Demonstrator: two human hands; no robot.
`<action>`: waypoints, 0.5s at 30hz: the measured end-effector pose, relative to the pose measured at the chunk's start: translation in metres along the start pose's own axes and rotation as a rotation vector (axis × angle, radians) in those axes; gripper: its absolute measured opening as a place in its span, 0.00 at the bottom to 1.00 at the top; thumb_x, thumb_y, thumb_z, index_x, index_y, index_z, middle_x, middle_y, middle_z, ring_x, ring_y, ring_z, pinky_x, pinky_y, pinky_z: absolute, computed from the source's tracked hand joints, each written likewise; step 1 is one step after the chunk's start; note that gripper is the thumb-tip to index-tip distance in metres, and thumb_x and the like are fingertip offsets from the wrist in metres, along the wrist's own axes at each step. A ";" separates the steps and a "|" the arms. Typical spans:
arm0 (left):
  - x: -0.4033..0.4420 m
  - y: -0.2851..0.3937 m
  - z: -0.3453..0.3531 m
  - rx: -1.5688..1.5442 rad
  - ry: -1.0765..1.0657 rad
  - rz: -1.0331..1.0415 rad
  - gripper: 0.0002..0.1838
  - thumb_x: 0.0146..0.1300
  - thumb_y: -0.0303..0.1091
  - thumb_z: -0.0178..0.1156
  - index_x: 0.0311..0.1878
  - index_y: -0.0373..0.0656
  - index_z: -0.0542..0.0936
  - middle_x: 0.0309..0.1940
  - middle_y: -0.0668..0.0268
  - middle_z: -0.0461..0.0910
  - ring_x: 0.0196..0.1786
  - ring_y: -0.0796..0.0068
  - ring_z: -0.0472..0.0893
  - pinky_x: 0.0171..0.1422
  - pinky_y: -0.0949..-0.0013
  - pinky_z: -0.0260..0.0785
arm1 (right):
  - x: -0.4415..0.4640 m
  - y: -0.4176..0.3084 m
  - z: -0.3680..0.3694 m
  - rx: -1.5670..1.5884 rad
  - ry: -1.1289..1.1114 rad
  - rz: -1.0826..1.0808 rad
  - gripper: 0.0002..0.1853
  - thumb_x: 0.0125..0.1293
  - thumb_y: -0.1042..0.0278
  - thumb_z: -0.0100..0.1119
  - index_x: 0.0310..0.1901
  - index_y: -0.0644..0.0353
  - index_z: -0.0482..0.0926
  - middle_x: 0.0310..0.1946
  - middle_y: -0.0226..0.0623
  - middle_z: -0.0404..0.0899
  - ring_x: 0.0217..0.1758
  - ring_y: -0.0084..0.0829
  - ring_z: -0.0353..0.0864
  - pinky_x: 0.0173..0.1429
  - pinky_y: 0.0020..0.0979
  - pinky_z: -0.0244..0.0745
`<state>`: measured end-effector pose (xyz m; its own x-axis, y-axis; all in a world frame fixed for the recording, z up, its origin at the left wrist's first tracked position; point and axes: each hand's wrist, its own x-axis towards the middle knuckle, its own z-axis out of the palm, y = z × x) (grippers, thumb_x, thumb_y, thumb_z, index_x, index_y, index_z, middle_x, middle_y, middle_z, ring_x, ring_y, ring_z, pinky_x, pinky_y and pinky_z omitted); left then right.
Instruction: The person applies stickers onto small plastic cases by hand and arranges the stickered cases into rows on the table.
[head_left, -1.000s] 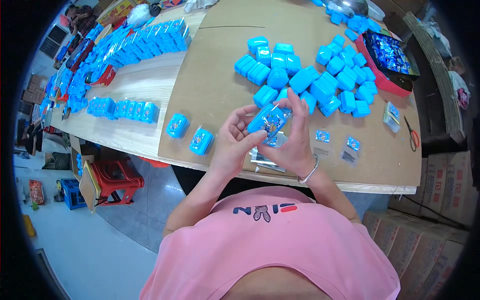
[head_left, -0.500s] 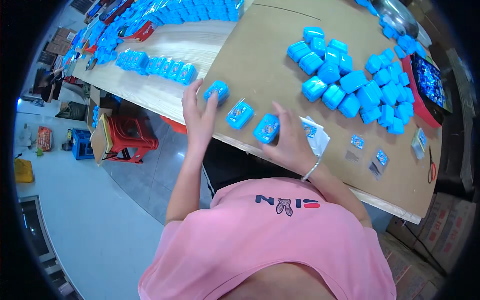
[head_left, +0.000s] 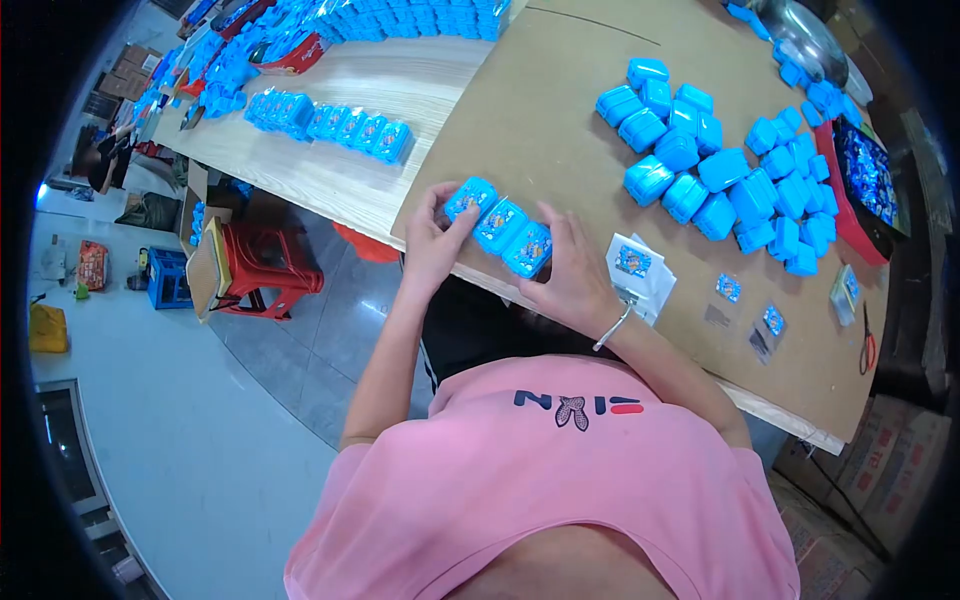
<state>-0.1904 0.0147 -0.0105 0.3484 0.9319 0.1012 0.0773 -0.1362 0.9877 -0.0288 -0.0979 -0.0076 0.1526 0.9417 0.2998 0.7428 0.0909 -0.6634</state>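
Three small blue plastic boxes with printed stickers stand side by side in a row at the table's near edge: a left box (head_left: 470, 197), a middle box (head_left: 499, 227) and a right box (head_left: 527, 250). My left hand (head_left: 438, 240) grips the left end of the row, thumb on the near side. At the other end my right hand (head_left: 577, 278) holds the right box between thumb and fingers. Beside the right hand lies white backing paper (head_left: 652, 285) with a sticker (head_left: 632, 261) on it.
A cluster of blue boxes (head_left: 722, 168) covers the table's right half. Beyond them is a red tray (head_left: 848, 205) of shiny blue stickers. Scissors (head_left: 868, 345) and loose stickers (head_left: 728, 288) lie at the right. A row of stickered boxes (head_left: 360, 132) stands on the left table.
The three boxes, spaced apart before, are now pushed together into one row. My hands have come closer to each other, and the left now grips its box.
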 end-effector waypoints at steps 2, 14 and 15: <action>-0.002 -0.005 0.004 0.025 -0.026 -0.002 0.17 0.60 0.29 0.61 0.51 0.33 0.73 0.38 0.60 0.78 0.37 0.75 0.77 0.43 0.75 0.72 | 0.000 0.000 -0.001 0.002 -0.003 0.000 0.38 0.46 0.67 0.69 0.60 0.67 0.63 0.45 0.46 0.70 0.44 0.44 0.72 0.49 0.37 0.70; 0.003 0.005 -0.049 0.123 0.134 0.029 0.18 0.57 0.30 0.63 0.50 0.35 0.74 0.39 0.61 0.77 0.37 0.74 0.76 0.44 0.73 0.71 | 0.047 -0.030 0.017 0.109 -0.132 -0.108 0.37 0.46 0.69 0.68 0.59 0.66 0.64 0.47 0.47 0.69 0.46 0.44 0.73 0.50 0.37 0.71; 0.010 0.006 -0.058 0.104 0.155 0.041 0.18 0.57 0.30 0.64 0.50 0.35 0.74 0.39 0.61 0.77 0.37 0.74 0.76 0.45 0.73 0.71 | 0.057 -0.035 0.020 0.113 -0.147 -0.117 0.37 0.46 0.69 0.68 0.59 0.65 0.64 0.47 0.47 0.69 0.47 0.44 0.73 0.50 0.37 0.71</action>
<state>-0.2411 0.0424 0.0038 0.2061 0.9644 0.1658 0.1650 -0.2012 0.9655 -0.0589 -0.0408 0.0185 -0.0330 0.9589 0.2819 0.6707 0.2304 -0.7051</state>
